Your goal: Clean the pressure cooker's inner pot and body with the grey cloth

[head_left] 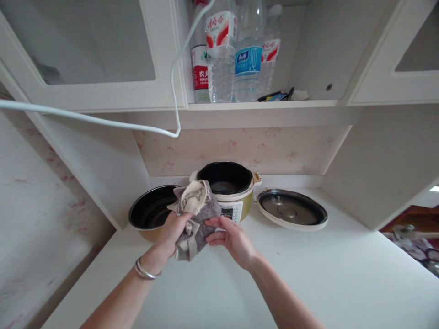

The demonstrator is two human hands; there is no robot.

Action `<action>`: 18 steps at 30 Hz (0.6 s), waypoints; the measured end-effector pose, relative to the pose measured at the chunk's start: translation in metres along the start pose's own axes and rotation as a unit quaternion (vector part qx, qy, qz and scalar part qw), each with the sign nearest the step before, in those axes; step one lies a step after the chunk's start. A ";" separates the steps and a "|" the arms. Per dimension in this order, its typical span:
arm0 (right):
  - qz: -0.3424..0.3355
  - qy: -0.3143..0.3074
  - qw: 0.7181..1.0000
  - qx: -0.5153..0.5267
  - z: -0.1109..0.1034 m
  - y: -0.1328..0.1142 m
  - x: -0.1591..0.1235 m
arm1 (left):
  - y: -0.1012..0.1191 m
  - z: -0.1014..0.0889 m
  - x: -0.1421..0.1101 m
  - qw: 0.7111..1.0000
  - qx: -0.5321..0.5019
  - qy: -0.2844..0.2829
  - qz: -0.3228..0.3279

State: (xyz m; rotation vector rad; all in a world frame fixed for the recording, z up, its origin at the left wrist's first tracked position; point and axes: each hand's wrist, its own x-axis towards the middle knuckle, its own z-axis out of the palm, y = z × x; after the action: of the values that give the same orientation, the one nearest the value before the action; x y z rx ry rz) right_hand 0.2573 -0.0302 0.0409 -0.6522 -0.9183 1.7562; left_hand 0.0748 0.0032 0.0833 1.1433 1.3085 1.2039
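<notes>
White counter, crumpled grey cloth above; left hand, fingers clamped on its left side; right hand, parted fingers touching its right

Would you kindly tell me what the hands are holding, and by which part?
A bunched grey-brown cloth: the left hand grips its lower left side, while the right hand touches its right side with extended fingers.

Through the headcam I see four plastic water bottles on the cabinet shelf at twelve o'clock, a bent white cable at ten, and floral wallpaper at nine.
</notes>
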 end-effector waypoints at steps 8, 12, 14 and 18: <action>-0.002 0.212 0.961 -0.180 -0.070 0.023 -0.005 | 0.094 0.037 0.069 0.990 -0.065 0.011 0.123; -0.075 0.247 0.926 -0.276 -0.077 0.007 -0.001 | 0.092 0.082 0.121 0.998 -0.029 -0.031 0.037; -0.139 0.276 0.890 -0.336 -0.075 -0.014 0.006 | 0.078 0.103 0.143 0.998 -0.002 -0.060 -0.028; -0.281 0.324 0.758 -0.492 -0.070 -0.053 0.026 | 0.054 0.141 0.167 0.990 0.008 -0.120 -0.069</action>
State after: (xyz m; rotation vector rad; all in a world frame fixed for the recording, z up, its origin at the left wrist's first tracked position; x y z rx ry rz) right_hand 0.3304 0.0244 0.0453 -1.3603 -1.3083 0.3156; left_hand 0.2041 0.1825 0.1230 1.1518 1.1933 0.9261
